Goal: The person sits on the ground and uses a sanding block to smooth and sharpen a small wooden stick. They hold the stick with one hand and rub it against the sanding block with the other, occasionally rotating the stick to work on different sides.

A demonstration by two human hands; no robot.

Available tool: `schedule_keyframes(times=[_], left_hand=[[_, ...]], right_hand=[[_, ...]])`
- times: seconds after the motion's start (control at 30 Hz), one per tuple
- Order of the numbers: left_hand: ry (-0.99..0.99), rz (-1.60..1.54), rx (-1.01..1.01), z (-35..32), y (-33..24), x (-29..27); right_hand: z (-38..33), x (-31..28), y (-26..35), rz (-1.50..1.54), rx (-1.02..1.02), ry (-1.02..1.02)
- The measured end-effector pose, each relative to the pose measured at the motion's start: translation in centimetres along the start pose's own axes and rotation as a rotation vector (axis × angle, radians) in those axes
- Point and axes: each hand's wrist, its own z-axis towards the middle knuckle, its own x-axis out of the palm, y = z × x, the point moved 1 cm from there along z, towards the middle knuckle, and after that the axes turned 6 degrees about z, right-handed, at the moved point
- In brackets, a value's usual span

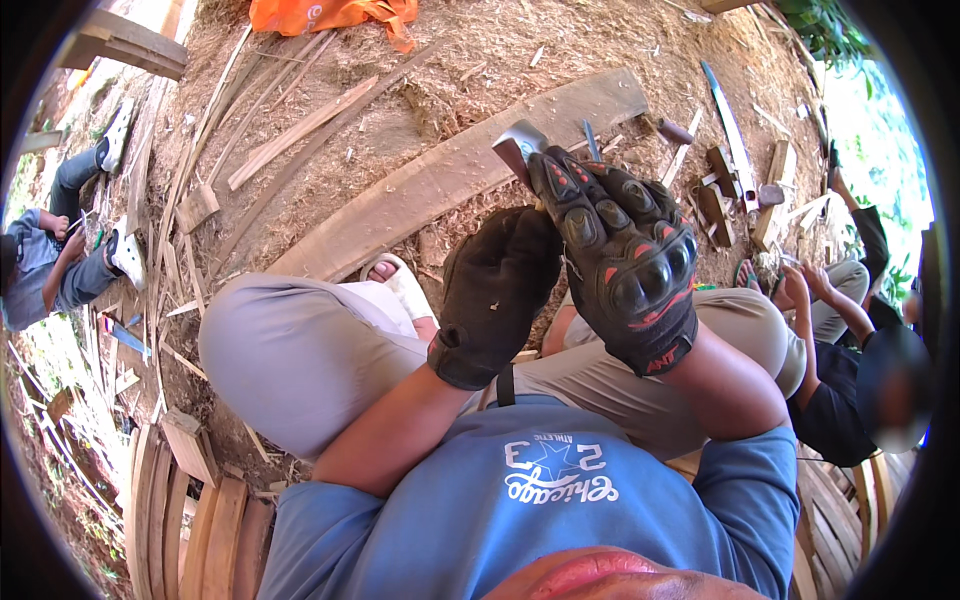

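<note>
Brown ground [510, 50], strewn with shavings and offcuts, spreads around the seated worker, with bright greenery at the right rim. Above the lap, the right hand [625, 250], in a black padded glove, has its fingers closed about the lower part of a metal blade [519, 147], whose broad, shiny end sticks out past the fingertips toward the upper left. The left hand [503, 285], gloved too, is curled and seems to touch the right; whether it also grips the blade cannot be told, since the inner sides of both hands are hidden. By the look of it, the step in hand is handling or checking the blade rather than cutting with it, as it appears raised above the wood. The next move would seem to call for a steady hold and for fingers kept away from the broad end. Just beyond the hands a long plank [420, 205] slants across the ground, and a narrow blue strip [592, 140] shows past the right fingers. To the right lie a brown cylinder [675, 131], a long saw-like strip [729, 122] and dark blocks [714, 215]. Farther out, one person [85, 285] sits at left, another [835, 400] at right; an orange bag [330, 15] lies at the top, boards [225, 520] at lower left.
</note>
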Motion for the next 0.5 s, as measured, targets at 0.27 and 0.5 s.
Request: schedule_keyframes(times=[0.27, 0.5], left_hand=[[0.039, -0.124, -0.029, 0.4, -1.3, -1.0], [0.038, -0.086, -0.062, 0.1, -1.4, 0.0]], right_hand=[[-0.1, -0.6, -1.6, 0.051, 0.052, -0.132], [0.6, -0.9, -3.4, 0.072, 0.204, -0.168]])
